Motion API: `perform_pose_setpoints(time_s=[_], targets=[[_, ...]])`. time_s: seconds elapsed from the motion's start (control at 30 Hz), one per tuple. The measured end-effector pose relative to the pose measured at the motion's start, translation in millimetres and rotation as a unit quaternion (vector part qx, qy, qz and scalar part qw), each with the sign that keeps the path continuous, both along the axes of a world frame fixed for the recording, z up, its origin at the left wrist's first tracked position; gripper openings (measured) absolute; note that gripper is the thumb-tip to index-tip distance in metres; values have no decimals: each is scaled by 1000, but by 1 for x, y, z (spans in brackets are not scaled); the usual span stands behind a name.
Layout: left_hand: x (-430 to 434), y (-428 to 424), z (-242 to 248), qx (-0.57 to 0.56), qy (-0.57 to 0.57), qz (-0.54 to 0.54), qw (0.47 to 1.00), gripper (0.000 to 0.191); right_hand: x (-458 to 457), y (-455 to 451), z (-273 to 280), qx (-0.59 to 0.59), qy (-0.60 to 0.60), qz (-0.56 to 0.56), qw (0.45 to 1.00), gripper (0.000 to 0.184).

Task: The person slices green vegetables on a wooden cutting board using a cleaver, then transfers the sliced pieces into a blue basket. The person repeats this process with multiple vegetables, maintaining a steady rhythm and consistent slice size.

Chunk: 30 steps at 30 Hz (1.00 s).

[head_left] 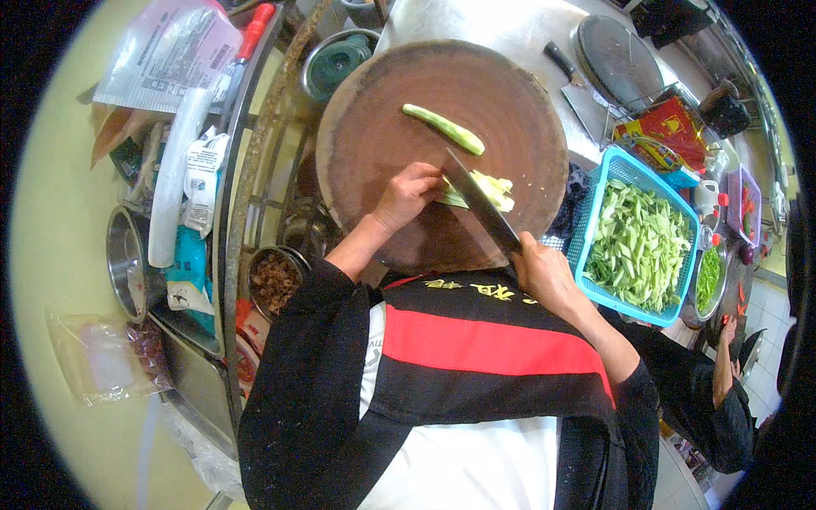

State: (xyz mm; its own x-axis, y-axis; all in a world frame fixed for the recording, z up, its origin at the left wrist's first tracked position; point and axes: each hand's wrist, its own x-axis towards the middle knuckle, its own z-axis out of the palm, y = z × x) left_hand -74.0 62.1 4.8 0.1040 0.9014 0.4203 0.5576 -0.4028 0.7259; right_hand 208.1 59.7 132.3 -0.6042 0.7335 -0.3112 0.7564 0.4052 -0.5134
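Observation:
A round wooden chopping block [376,115] lies before me. My right hand [545,268] grips the handle of a cleaver [481,204], whose blade slants up and left across the block. On the blade's left side, my left hand [413,194] has its bent fingertips on a pale green piece of peeled gourd or similar vegetable [451,200], partly hidden by fingers and blade. Cut pale slices [497,190] lie to the right of the blade. Farther up the block rests a long peeled green vegetable [446,129], apart from both hands.
A blue plastic basket [577,255] of sliced green vegetable stands right of the block. Beyond it, another person's hand [729,328] works at a board. A second cleaver [583,111] lies at upper right. Left are a metal rack, a red-handled tool [256,30] and a bowl of brown food [275,280].

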Motion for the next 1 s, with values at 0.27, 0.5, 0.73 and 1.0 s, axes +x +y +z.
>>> perform_pose_setpoints(time_s=[0.27,0.5,0.73,1.0], targets=[[0,-1,-3,-1,5,14,1000,21,-8,7,-5,-36,-45,4,998,18],[-2,0,4,-1,44,-3,999,24,-35,21,-28,-35,-50,33,998,16],[-4,2,22,-9,15,-7,1000,36,12,1,-23,-62,-84,14,994,13],[-27,-6,21,-11,126,-5,992,38,13,-2,-16,-38,-40,-4,998,18]])
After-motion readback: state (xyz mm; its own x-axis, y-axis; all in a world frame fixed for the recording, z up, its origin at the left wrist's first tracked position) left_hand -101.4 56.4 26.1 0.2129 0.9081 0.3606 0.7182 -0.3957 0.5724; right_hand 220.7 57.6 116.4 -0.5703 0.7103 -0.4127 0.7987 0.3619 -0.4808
